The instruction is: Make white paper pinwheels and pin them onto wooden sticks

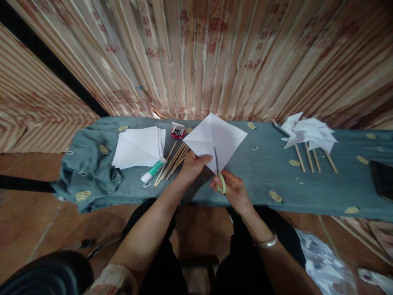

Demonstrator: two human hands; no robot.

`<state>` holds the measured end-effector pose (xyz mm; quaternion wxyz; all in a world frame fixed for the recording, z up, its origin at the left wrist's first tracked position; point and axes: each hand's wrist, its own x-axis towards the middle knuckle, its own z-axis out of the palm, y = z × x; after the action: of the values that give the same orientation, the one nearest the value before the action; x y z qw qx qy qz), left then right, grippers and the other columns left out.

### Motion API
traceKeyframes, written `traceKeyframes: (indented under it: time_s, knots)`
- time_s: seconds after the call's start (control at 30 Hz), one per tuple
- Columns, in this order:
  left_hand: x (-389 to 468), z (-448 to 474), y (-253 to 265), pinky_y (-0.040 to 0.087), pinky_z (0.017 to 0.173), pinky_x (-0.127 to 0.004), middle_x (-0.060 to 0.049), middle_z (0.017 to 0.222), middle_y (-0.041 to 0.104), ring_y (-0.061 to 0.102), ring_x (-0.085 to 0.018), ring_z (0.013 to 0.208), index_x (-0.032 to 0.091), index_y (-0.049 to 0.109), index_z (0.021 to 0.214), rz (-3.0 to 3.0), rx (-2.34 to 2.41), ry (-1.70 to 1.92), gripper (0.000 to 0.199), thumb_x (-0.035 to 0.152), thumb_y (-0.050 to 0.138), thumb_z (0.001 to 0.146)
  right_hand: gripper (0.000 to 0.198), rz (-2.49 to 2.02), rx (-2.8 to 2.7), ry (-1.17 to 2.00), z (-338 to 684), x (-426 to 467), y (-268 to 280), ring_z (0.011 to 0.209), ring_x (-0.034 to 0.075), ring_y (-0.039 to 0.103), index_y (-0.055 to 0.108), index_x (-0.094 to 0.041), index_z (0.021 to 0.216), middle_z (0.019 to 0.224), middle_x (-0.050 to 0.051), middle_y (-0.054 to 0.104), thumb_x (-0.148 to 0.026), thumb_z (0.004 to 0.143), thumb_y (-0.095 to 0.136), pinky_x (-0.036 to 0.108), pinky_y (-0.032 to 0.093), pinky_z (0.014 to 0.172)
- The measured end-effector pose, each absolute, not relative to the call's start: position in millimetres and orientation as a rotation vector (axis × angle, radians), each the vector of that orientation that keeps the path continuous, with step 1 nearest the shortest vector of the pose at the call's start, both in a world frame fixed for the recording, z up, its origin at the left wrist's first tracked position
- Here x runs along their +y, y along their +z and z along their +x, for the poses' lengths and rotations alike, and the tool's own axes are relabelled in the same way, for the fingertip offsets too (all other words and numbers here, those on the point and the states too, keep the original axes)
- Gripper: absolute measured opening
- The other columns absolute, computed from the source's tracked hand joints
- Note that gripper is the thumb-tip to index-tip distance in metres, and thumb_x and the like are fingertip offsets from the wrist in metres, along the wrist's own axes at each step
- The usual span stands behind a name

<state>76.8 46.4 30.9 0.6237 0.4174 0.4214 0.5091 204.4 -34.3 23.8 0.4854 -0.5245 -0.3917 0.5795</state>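
Note:
A square white paper sheet (225, 135) with crease lines is held up over the middle of the table, one corner pointing toward me. My left hand (195, 164) pinches its left lower edge, thumb on top. In my right hand (231, 186) are scissors (222, 183) with pale green handles, fingers through the loops. The dark blades lie at the sheet's near corner, pointing toward its centre. Just left of my left hand lie several thin wooden sticks (172, 162), partly hidden by it. A glue stick (154, 170) with a green label rests beside them.
A stack of white paper (138, 147) lies on the left of the cloth-covered table (260, 164). Behind the sticks stands an open red box (177, 130) of small dark pieces. Several paper pinwheels (310, 131) on sticks lie at right, near a black phone-like object (381, 179). A curtain hangs behind.

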Motion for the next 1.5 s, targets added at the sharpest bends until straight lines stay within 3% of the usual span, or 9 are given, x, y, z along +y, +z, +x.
traceKeyframes:
  time_s: [0.27, 0.53, 0.73, 0.9, 1.07, 1.23, 1.37, 1.5]
  knots:
    - [46, 75, 29, 0.045, 0.063, -0.027, 0.001, 0.062, 0.064, 0.056, -0.014, 0.061, 0.015, 0.064, 0.066, 0.949, 0.970, 1.144, 0.020, 0.026, 0.077, 0.055, 0.049, -1.279, -0.993, 1.413, 207, -35, 21, 0.051, 0.011, 0.055, 0.060, -0.021, 0.070, 0.060, 0.000, 0.066, -0.064, 0.061, 0.080, 0.023, 0.042, 0.048]
    - [56, 67, 30, 0.049, 0.072, -0.029, -0.002, 0.071, 0.070, 0.063, -0.017, 0.069, 0.015, 0.069, 0.073, 0.925, 1.023, 1.278, 0.023, 0.024, 0.077, 0.055, 0.053, -1.293, -1.048, 1.547, 216, -43, 18, 0.060, 0.013, 0.062, 0.069, -0.021, 0.095, 0.071, 0.001, 0.072, -0.061, 0.063, 0.081, 0.024, 0.047, 0.053]
    - [61, 57, 32, 0.051, 0.067, -0.030, -0.005, 0.071, 0.072, 0.065, -0.019, 0.067, 0.014, 0.070, 0.069, 0.995, 1.035, 1.287, 0.016, 0.025, 0.075, 0.059, 0.051, -1.371, -1.064, 1.441, 245, -44, 21, 0.056, 0.012, 0.060, 0.071, -0.020, 0.093, 0.070, 0.001, 0.072, -0.061, 0.063, 0.081, 0.026, 0.046, 0.052]
    - [58, 55, 28, 0.050, 0.059, -0.029, 0.000, 0.063, 0.068, 0.062, -0.017, 0.056, 0.017, 0.068, 0.068, 1.061, 1.048, 1.189, 0.016, 0.024, 0.074, 0.056, 0.053, -1.407, -0.920, 1.195, 272, -41, 20, 0.060, 0.013, 0.059, 0.072, -0.019, 0.094, 0.076, 0.004, 0.074, -0.065, 0.067, 0.077, 0.025, 0.042, 0.052]
    - [52, 55, 22, 0.045, 0.055, -0.025, 0.000, 0.059, 0.067, 0.058, -0.014, 0.055, 0.016, 0.071, 0.065, 1.206, 1.030, 1.014, 0.016, 0.031, 0.074, 0.060, 0.051, -1.279, -0.704, 1.117, 279, -30, 24, 0.057, 0.012, 0.056, 0.071, -0.021, 0.082, 0.068, 0.000, 0.067, -0.066, 0.060, 0.081, 0.024, 0.041, 0.049]
    - [51, 57, 19, 0.042, 0.055, -0.024, 0.000, 0.056, 0.065, 0.054, -0.014, 0.054, 0.018, 0.069, 0.059, 1.276, 1.014, 0.935, 0.013, 0.030, 0.073, 0.059, 0.039, -1.302, -0.687, 1.149, 275, -24, 28, 0.050, 0.009, 0.045, 0.067, -0.022, 0.067, 0.059, -0.004, 0.060, -0.047, 0.050, 0.091, 0.023, 0.037, 0.045]
    - [51, 58, 20, 0.040, 0.057, -0.025, 0.000, 0.057, 0.063, 0.054, -0.014, 0.056, 0.017, 0.068, 0.057, 1.262, 1.043, 0.968, 0.016, 0.031, 0.074, 0.060, 0.034, -1.283, -0.646, 1.203, 270, -24, 29, 0.049, 0.007, 0.045, 0.066, -0.020, 0.063, 0.056, -0.005, 0.059, -0.036, 0.049, 0.092, 0.022, 0.038, 0.047]
    - [53, 60, 24, 0.047, 0.074, -0.028, -0.003, 0.085, 0.071, 0.064, -0.018, 0.080, 0.017, 0.073, 0.084, 1.156, 1.055, 1.142, 0.030, 0.032, 0.081, 0.059, 0.032, -1.217, -0.515, 1.173, 271, -19, 29, 0.051, 0.007, 0.049, 0.065, -0.020, 0.065, 0.063, -0.005, 0.064, -0.030, 0.051, 0.091, 0.021, 0.040, 0.046]
